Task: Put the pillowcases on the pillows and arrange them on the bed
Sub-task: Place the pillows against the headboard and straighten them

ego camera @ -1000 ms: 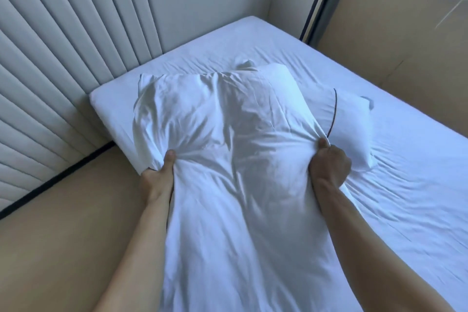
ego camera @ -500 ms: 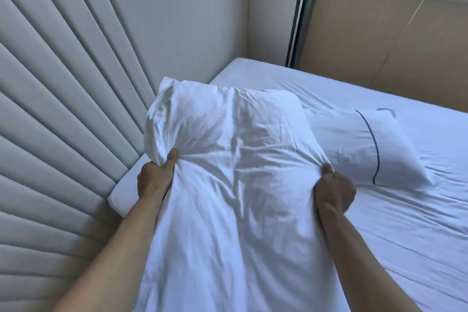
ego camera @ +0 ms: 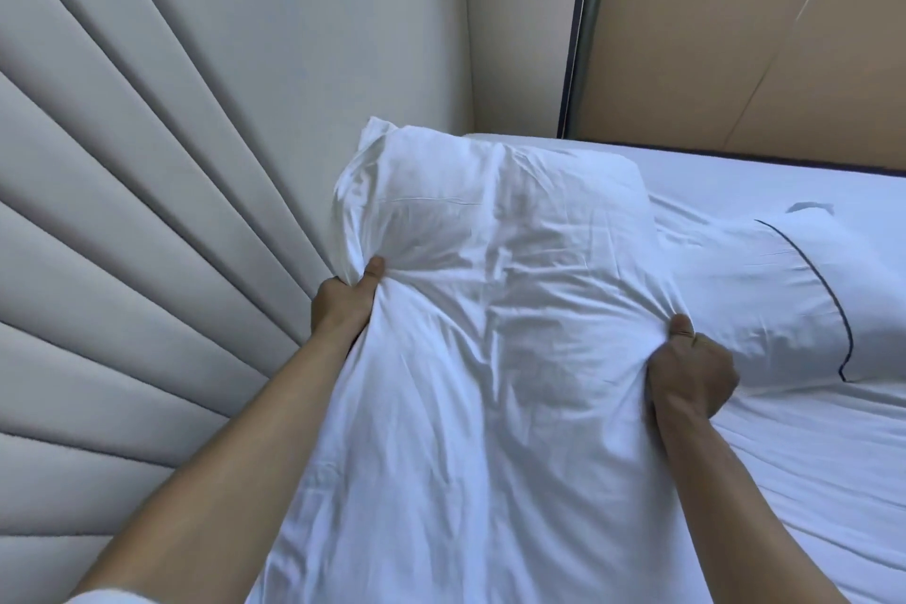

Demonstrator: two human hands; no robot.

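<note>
I hold a white pillow in its white pillowcase (ego camera: 490,299) up in the air in front of me. The pillow's bulk fills the upper end of the case; loose fabric hangs down toward me. My left hand (ego camera: 343,304) pinches the case's left side, just under the pillow. My right hand (ego camera: 691,368) is clenched on the right side. A second pillow (ego camera: 765,304), in a white case with dark piping, lies on the bed (ego camera: 809,481) to the right, behind my right hand.
A padded, ribbed headboard (ego camera: 122,260) fills the left. A plain wall meets a dark vertical frame (ego camera: 578,39) at the far corner. Tan panelling (ego camera: 735,54) and a window sill run along the bed's far side.
Both hands have lifted the pillow higher, clear of the bed's corner, with the same grips. My view has tilted up, so the window now shows.
</note>
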